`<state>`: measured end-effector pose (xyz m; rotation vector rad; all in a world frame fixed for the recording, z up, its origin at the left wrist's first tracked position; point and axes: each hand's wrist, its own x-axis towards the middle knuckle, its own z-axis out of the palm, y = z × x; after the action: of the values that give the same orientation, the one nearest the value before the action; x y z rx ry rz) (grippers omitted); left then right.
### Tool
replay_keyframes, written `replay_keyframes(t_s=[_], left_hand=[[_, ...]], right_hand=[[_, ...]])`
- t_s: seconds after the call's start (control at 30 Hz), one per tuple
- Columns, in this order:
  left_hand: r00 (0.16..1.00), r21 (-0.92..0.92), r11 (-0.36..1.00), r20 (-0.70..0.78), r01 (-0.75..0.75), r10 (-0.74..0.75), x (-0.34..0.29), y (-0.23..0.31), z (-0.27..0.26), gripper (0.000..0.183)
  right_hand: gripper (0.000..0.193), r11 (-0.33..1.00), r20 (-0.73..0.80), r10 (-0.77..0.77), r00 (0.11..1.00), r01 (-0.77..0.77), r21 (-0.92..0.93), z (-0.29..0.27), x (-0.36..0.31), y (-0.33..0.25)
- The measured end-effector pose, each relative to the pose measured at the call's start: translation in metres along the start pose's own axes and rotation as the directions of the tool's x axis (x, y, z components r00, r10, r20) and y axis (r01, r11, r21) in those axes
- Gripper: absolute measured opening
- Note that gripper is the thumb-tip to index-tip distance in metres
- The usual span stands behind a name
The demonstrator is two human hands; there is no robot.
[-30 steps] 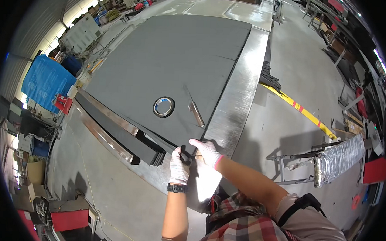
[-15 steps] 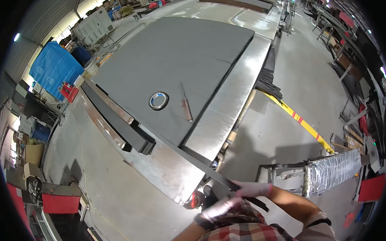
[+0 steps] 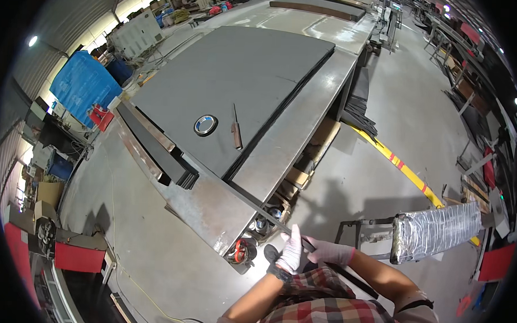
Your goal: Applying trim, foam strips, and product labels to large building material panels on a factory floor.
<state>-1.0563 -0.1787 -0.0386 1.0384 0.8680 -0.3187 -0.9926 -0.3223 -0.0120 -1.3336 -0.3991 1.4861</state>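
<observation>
A long, thin dark grey strip runs from the corner of a metal-topped table down to my body. My right hand, in a pale glove, is closed around this strip, and the strip's tail hangs past it beside my shirt. Just left of it, my gloved left hand pinches the strip with its fingers pointing up; the grip is partly hidden. On the table lies a stack of large dark grey sheets. A tape roll and a thin-bladed tool with a brown handle rest on top.
Metal bars and dark strips lie along the table's left side. Below its near corner is a red-and-black object. At right stand a foil-wrapped block on a frame and a yellow floor bar. A cable crosses the floor.
My left hand has risen from near my waist to the strip, its fingers now upright. The right hand has shifted slightly and still grips the strip. The whole view has moved a little.
</observation>
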Motion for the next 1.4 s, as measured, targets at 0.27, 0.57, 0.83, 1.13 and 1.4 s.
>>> replay_keyframes(t_s=[0.27, 0.57, 0.83, 1.13, 1.4], left_hand=[[0.966, -0.525, 0.823, 0.006, -0.215, 0.257, 0.098, 0.038, -0.087, 0.08], [0.827, -0.416, 0.728, -0.408, -0.545, 0.386, 0.012, 0.064, 0.002, 0.063], [0.578, -0.38, 0.439, -0.455, -0.814, 0.677, -0.052, 0.234, 0.043, 0.06], [0.741, -0.497, 0.559, -0.337, -0.664, 0.581, 0.14, 0.407, 0.099, 0.066], [0.812, -0.388, 0.753, 0.018, -0.531, 0.583, 0.315, 0.533, 0.316, 0.053]], right_hand=[[0.083, 0.925, 0.016, 0.212, 0.977, -0.195, -0.326, -0.007, -0.173, 0.031], [0.083, 0.852, -0.207, 0.44, 0.874, -0.479, -0.213, -0.023, -0.417, 0.073], [0.085, 0.794, -0.358, 0.103, 0.928, -0.293, -0.533, -0.067, -0.37, -0.044], [0.087, 0.768, -0.421, -0.049, 0.906, -0.235, -0.595, -0.237, -0.271, -0.134], [0.092, 0.885, -0.649, -0.02, 0.76, -0.289, -0.365, -0.336, -0.295, -0.196]])
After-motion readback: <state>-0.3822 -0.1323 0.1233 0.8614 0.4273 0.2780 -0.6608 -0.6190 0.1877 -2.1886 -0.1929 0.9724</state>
